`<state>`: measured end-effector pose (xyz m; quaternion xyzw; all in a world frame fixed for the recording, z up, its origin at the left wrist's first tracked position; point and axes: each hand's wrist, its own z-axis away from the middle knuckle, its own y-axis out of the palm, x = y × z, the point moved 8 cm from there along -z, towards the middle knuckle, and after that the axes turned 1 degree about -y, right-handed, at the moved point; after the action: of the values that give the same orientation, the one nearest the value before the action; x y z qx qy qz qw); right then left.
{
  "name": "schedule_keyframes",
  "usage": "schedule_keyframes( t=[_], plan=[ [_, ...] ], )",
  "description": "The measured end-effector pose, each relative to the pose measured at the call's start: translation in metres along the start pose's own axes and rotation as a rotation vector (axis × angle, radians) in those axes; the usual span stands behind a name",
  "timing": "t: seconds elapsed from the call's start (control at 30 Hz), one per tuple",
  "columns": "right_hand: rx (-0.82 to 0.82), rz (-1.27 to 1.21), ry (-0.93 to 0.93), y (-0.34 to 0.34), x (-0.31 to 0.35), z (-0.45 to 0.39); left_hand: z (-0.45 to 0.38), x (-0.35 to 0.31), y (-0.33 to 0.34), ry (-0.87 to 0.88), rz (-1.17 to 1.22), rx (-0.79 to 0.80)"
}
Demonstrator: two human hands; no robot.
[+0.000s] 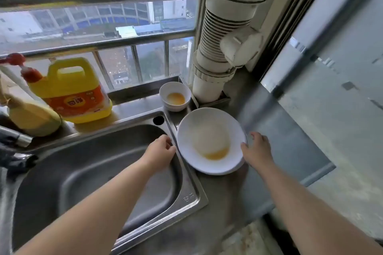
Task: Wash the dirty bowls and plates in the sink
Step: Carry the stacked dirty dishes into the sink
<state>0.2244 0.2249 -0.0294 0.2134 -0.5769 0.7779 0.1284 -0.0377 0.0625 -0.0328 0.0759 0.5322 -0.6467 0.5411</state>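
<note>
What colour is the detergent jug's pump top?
Red, on the yellow detergent jug; seen in the head view.

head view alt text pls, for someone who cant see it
Two bare hands reach for a white plate with yellow residue beside a steel sink: right hand grips its rim, left hand hovers near. A small dirty bowl and yellow detergent jug sit behind.
</note>
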Motion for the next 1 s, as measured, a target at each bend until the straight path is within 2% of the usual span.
schedule_keyframes(
  t=[0.23, 0.37, 0.5, 0.63, 0.77, 0.87, 1.0],
  plan=[
    [0.194, -0.011, 0.003, 0.006, -0.01, -0.05, -0.023, -0.011, 0.023, -0.154, 0.04, -0.124],
    [0.259, 0.009, -0.055, 0.01, -0.009, -0.064, -0.029, 0.001, 0.034, -0.25, 0.064, -0.091],
    [0.338, 0.031, -0.076, 0.018, -0.008, -0.069, -0.029, 0.002, 0.044, -0.23, 0.134, -0.091],
    [0.334, 0.029, -0.102, 0.019, -0.01, -0.072, -0.025, -0.006, 0.051, -0.202, 0.189, -0.11],
    [0.35, -0.047, -0.092, 0.017, -0.012, -0.071, -0.023, 0.008, 0.059, -0.316, 0.341, -0.134],
    [0.334, -0.072, -0.148, 0.011, -0.004, -0.066, -0.018, 0.011, 0.058, -0.363, 0.425, -0.136],
    [0.307, -0.133, -0.236, 0.003, 0.024, -0.055, -0.005, 0.016, 0.035, -0.339, 0.575, -0.151]
  ],
)
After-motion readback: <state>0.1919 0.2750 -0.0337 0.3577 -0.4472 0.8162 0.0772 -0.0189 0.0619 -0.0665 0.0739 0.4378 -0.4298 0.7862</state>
